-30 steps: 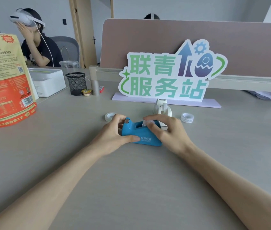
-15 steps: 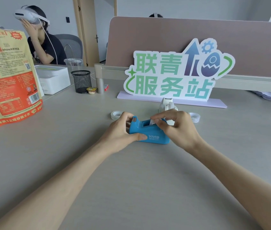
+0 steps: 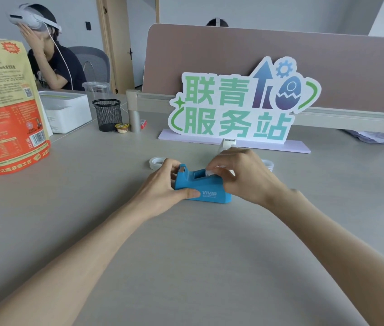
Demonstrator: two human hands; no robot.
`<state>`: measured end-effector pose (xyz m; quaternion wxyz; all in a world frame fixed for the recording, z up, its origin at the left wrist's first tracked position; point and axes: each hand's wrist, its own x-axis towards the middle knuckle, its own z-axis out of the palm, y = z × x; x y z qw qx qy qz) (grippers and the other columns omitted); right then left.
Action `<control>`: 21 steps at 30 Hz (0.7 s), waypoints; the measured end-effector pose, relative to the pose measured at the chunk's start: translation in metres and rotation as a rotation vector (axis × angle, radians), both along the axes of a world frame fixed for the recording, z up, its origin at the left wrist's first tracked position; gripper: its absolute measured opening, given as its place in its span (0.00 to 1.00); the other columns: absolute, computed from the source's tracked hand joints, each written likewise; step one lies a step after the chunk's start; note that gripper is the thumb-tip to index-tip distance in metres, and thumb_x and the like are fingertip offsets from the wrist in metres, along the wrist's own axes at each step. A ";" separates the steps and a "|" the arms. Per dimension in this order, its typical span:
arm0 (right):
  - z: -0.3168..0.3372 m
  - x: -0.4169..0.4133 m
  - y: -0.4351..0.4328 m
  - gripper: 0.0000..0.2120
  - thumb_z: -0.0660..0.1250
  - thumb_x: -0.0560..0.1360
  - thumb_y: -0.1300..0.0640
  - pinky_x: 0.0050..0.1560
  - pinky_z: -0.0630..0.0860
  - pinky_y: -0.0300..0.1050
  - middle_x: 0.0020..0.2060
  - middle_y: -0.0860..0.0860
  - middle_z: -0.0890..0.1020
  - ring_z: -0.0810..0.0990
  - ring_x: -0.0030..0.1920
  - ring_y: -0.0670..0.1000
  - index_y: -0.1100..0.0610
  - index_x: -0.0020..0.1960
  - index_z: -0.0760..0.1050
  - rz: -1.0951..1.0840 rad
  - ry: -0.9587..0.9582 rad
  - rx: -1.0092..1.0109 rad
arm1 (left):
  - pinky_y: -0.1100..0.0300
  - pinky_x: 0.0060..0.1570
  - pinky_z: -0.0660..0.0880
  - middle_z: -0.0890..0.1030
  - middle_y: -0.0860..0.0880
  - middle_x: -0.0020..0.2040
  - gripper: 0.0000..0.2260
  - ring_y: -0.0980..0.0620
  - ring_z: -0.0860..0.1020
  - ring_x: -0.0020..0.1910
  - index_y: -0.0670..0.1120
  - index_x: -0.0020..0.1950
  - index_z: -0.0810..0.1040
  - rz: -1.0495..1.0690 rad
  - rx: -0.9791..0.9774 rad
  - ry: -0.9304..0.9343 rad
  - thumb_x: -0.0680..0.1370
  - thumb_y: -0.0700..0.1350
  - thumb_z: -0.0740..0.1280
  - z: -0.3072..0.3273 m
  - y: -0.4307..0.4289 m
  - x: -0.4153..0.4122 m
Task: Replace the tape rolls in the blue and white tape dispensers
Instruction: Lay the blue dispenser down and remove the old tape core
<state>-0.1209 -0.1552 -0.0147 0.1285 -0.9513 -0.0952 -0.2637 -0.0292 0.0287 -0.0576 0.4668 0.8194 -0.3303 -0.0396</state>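
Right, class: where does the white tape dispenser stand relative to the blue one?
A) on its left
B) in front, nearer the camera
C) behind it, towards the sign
C: the white tape dispenser shows above the right hand, between the blue tape dispenser and the sign.

Two bare forearms rise from the frame's lower corners. No sleeves show. The left hand (image 3: 162, 188) and right hand (image 3: 245, 175) wear nothing.

Two tape dispensers, blue (image 3: 206, 187) and white (image 3: 228, 143); two loose tape rolls (image 3: 157, 162) (image 3: 268, 164); one sign (image 3: 238, 107).
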 end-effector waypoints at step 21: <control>-0.037 -0.039 0.018 0.10 0.72 0.73 0.64 0.45 0.80 0.37 0.44 0.55 0.87 0.85 0.43 0.48 0.63 0.53 0.78 -0.015 0.168 1.265 | 0.60 0.48 0.68 0.79 0.56 0.38 0.18 0.57 0.72 0.39 0.49 0.48 0.75 -0.148 0.076 -0.717 0.67 0.58 0.75 -0.007 -0.006 -0.027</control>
